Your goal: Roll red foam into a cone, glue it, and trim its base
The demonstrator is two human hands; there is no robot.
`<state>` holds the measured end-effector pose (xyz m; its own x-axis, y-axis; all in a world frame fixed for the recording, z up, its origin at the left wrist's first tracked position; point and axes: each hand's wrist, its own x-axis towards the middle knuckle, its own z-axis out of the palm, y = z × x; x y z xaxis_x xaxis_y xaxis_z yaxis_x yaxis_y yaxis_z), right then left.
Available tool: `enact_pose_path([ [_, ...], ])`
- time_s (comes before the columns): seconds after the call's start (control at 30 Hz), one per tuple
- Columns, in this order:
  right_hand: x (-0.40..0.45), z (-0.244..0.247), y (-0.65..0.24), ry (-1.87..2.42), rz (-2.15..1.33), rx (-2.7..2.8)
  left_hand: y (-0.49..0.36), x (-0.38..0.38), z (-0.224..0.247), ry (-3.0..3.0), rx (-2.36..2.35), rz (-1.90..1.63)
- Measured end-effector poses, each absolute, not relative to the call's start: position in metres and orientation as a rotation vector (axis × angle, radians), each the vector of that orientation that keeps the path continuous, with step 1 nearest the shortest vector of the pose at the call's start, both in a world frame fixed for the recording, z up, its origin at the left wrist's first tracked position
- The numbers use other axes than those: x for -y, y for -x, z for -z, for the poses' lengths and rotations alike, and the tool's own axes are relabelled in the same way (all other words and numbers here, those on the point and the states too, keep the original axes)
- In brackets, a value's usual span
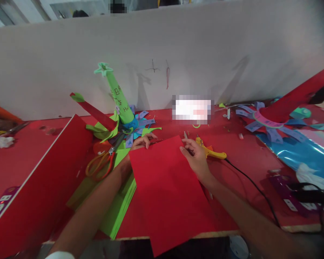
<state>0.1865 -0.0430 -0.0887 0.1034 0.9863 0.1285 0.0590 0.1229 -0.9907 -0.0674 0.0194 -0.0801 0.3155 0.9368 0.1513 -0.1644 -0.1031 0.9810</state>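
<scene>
A large red sheet (170,194) lies tilted in front of me, its lower corner reaching past the table's front edge. My right hand (196,154) holds the sheet's top right corner, thumb on its face and fingers curled behind. At the top left corner is my left hand (144,142), fingers bent behind the sheet's edge and partly hidden by it; what they grip there cannot be made out. A yellow glue gun (214,154) rests just right of my right hand. Orange-handled scissors (101,163) lie left of my left hand, near green sheets (120,208).
A green paper cone (120,97) and a thin red one (97,113) stand at the back left. At the right is a red cone (294,93) with purple petals. A red divider (48,169) rises on the left. A black cord (253,183) crosses the right side.
</scene>
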Motion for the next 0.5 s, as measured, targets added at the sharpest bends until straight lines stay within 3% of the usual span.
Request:
enact_pose_path([
  [0.5,0.031,0.098,-0.193,1.215,-0.841,1.182,0.077,-0.024,0.078,-1.285,-0.689,-1.111],
])
